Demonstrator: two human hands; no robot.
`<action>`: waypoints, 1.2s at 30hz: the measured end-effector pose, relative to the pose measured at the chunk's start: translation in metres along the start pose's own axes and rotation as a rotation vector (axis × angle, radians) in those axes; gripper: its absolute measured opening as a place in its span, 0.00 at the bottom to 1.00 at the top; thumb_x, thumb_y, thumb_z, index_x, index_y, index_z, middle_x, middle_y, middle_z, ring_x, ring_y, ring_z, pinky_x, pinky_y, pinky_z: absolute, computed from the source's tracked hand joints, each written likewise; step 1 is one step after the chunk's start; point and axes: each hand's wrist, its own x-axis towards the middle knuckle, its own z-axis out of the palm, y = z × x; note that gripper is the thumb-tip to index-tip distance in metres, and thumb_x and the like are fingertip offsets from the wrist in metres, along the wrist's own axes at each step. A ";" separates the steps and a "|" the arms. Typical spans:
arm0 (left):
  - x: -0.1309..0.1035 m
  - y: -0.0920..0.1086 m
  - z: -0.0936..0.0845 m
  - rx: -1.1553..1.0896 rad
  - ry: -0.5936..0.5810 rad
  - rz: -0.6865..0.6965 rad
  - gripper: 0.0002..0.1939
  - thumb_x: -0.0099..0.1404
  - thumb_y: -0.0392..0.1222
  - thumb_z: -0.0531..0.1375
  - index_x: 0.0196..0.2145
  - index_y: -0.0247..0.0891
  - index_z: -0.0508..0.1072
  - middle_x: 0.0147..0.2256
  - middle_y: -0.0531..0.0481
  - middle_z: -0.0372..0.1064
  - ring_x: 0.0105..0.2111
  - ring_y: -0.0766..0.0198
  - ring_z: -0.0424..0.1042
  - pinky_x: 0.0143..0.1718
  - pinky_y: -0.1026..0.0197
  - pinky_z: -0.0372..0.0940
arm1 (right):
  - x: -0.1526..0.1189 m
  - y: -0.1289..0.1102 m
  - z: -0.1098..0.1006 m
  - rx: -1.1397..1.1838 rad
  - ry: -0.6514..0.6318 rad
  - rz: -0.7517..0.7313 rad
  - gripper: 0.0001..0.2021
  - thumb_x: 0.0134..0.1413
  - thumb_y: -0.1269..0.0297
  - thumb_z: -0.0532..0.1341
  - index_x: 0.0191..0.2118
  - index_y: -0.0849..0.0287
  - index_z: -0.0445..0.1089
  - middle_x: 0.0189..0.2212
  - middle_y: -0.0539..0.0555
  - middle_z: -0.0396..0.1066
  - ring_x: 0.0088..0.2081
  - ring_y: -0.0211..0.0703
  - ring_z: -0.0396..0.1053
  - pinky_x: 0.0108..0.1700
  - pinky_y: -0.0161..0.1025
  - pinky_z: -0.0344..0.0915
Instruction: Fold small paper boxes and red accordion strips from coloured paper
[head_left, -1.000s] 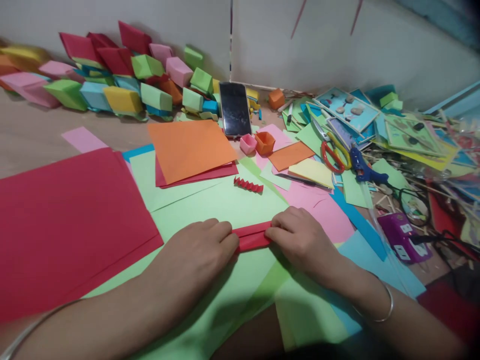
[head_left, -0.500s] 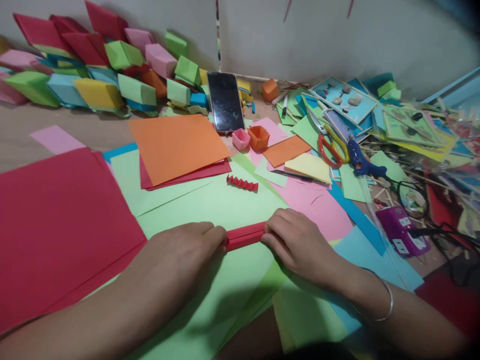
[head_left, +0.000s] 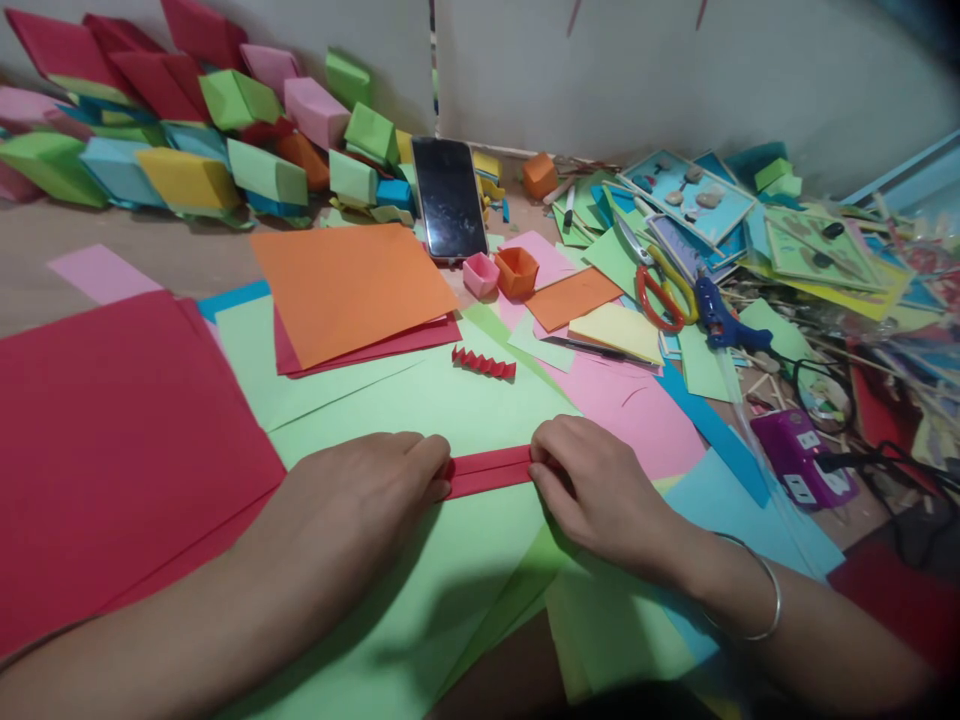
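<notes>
Both hands are down on the tabletop (head_left: 90, 262), and between them lies a narrow red paper strip (head_left: 487, 470), folded lengthwise, flat on a big light-green sheet (head_left: 450, 400). The left hand (head_left: 360, 500) covers the strip's left end, knuckles up, fingers curled under and pressed together onto the paper. The right hand (head_left: 592, 490) pins the right end, fingertips bent down on the strip, thumb tucked beneath, a thin bangle (head_left: 757, 600) on that wrist. So the strip runs straight from one grip to the other, only its middle stretch showing. Both forearms come in low from the near edge, angled toward each other.

Just beyond the strip, on the same green sheet, sits a small red zigzag-folded piece (head_left: 484, 362), well apart from either hand. Farther back, two tiny paper boxes stand side by side, one pink (head_left: 480, 274), one orange (head_left: 516, 271); whether there is anything inside them I cannot tell. A dark phone (head_left: 448, 197) lies just behind them. An orange sheet (head_left: 352, 285) rests on red paper to the left, and a large red sheet (head_left: 112, 450) fills the near left. Scissors with red and yellow handles (head_left: 664, 290) lie to the right, near a blue glue gun (head_left: 724, 322). A row of folded paper blocks (head_left: 187, 150) lines the wall.
</notes>
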 end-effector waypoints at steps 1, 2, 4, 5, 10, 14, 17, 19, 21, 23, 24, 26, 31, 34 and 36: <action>0.000 0.001 -0.001 -0.003 -0.014 -0.005 0.12 0.67 0.39 0.47 0.28 0.40 0.66 0.26 0.48 0.69 0.26 0.57 0.68 0.23 0.60 0.53 | 0.000 -0.001 0.001 -0.001 0.006 -0.009 0.06 0.61 0.70 0.53 0.31 0.60 0.61 0.28 0.52 0.62 0.31 0.40 0.57 0.32 0.37 0.51; 0.001 0.001 -0.002 -0.006 -0.022 -0.008 0.12 0.67 0.39 0.47 0.29 0.40 0.66 0.26 0.48 0.69 0.26 0.57 0.68 0.24 0.60 0.54 | -0.001 -0.001 0.001 -0.001 0.018 -0.018 0.06 0.61 0.70 0.52 0.32 0.60 0.62 0.29 0.52 0.62 0.31 0.40 0.57 0.32 0.37 0.51; 0.001 0.001 -0.003 -0.020 -0.025 -0.010 0.12 0.67 0.39 0.46 0.29 0.40 0.66 0.26 0.48 0.69 0.26 0.57 0.68 0.24 0.60 0.54 | -0.001 -0.003 0.003 -0.015 0.067 -0.034 0.08 0.62 0.71 0.52 0.32 0.61 0.65 0.31 0.54 0.62 0.33 0.41 0.57 0.32 0.37 0.51; 0.001 0.001 -0.002 -0.030 -0.019 -0.007 0.12 0.67 0.39 0.46 0.30 0.40 0.66 0.26 0.48 0.69 0.25 0.58 0.67 0.24 0.60 0.54 | -0.002 -0.004 0.005 -0.037 0.098 -0.052 0.08 0.62 0.71 0.52 0.33 0.61 0.66 0.31 0.54 0.62 0.33 0.41 0.57 0.32 0.37 0.50; 0.002 -0.003 0.005 -0.035 0.026 0.001 0.10 0.66 0.39 0.46 0.29 0.41 0.63 0.24 0.50 0.67 0.23 0.60 0.64 0.23 0.60 0.49 | -0.006 -0.012 0.012 -0.358 0.246 -0.347 0.10 0.63 0.75 0.54 0.34 0.61 0.72 0.27 0.53 0.64 0.32 0.42 0.56 0.33 0.41 0.49; 0.004 -0.004 0.005 -0.033 0.035 0.000 0.11 0.66 0.40 0.47 0.27 0.42 0.62 0.23 0.50 0.67 0.22 0.60 0.63 0.22 0.60 0.44 | -0.016 -0.023 0.015 -0.607 0.228 -0.484 0.12 0.60 0.76 0.53 0.42 0.65 0.74 0.32 0.57 0.69 0.34 0.46 0.60 0.38 0.46 0.53; 0.005 -0.004 0.004 -0.051 0.013 -0.021 0.11 0.66 0.41 0.48 0.26 0.42 0.62 0.24 0.50 0.67 0.23 0.59 0.64 0.22 0.60 0.44 | -0.025 -0.030 0.015 -0.720 0.172 -0.411 0.12 0.55 0.76 0.54 0.34 0.64 0.76 0.34 0.59 0.71 0.34 0.49 0.60 0.40 0.50 0.56; 0.005 -0.005 0.005 -0.069 0.014 -0.020 0.12 0.66 0.42 0.48 0.26 0.42 0.63 0.24 0.49 0.68 0.24 0.58 0.64 0.23 0.60 0.44 | -0.031 -0.033 0.014 -0.783 0.157 -0.352 0.11 0.51 0.77 0.55 0.28 0.64 0.75 0.32 0.61 0.71 0.32 0.49 0.59 0.39 0.50 0.56; 0.006 -0.007 0.006 -0.086 0.021 -0.014 0.12 0.67 0.43 0.48 0.27 0.42 0.64 0.25 0.49 0.69 0.24 0.58 0.64 0.23 0.59 0.45 | -0.035 -0.034 0.013 -0.839 0.146 -0.283 0.10 0.48 0.78 0.57 0.26 0.64 0.75 0.29 0.61 0.70 0.30 0.48 0.59 0.38 0.50 0.57; 0.006 -0.008 0.008 -0.094 0.010 -0.020 0.12 0.67 0.43 0.48 0.27 0.42 0.64 0.25 0.49 0.69 0.24 0.58 0.64 0.23 0.59 0.45 | -0.037 -0.035 0.011 -0.869 0.132 -0.235 0.09 0.46 0.78 0.58 0.22 0.63 0.72 0.26 0.61 0.69 0.29 0.48 0.58 0.36 0.49 0.56; 0.006 -0.009 0.008 -0.096 0.001 -0.025 0.12 0.67 0.43 0.48 0.27 0.42 0.64 0.25 0.50 0.69 0.24 0.58 0.65 0.23 0.59 0.45 | -0.037 -0.034 0.010 -0.874 0.129 -0.220 0.10 0.45 0.79 0.58 0.20 0.62 0.70 0.25 0.61 0.68 0.29 0.48 0.58 0.35 0.49 0.56; 0.006 -0.009 0.008 -0.090 -0.022 -0.041 0.11 0.67 0.43 0.49 0.27 0.42 0.64 0.25 0.50 0.69 0.25 0.58 0.65 0.23 0.59 0.45 | -0.036 -0.034 0.006 -0.864 0.168 -0.218 0.12 0.45 0.80 0.57 0.17 0.60 0.66 0.22 0.58 0.65 0.27 0.46 0.56 0.33 0.47 0.54; 0.007 -0.004 0.002 -0.062 -0.040 -0.046 0.11 0.66 0.41 0.48 0.27 0.42 0.65 0.26 0.50 0.70 0.26 0.57 0.66 0.24 0.59 0.46 | -0.027 -0.035 0.002 -0.726 0.291 -0.275 0.11 0.55 0.77 0.53 0.32 0.63 0.73 0.25 0.57 0.67 0.29 0.46 0.59 0.32 0.45 0.54; 0.008 -0.003 0.000 -0.054 -0.036 -0.049 0.12 0.67 0.41 0.48 0.27 0.41 0.65 0.27 0.49 0.70 0.26 0.57 0.67 0.24 0.59 0.47 | -0.024 -0.035 0.009 -0.655 0.211 -0.413 0.15 0.58 0.76 0.51 0.44 0.67 0.73 0.36 0.61 0.72 0.36 0.49 0.64 0.37 0.45 0.57; 0.008 -0.002 0.000 -0.050 -0.034 -0.055 0.11 0.67 0.41 0.48 0.28 0.41 0.66 0.27 0.49 0.70 0.27 0.57 0.68 0.23 0.59 0.47 | -0.023 -0.033 0.015 -0.641 0.180 -0.451 0.14 0.56 0.78 0.51 0.40 0.67 0.74 0.39 0.62 0.72 0.36 0.49 0.64 0.39 0.46 0.58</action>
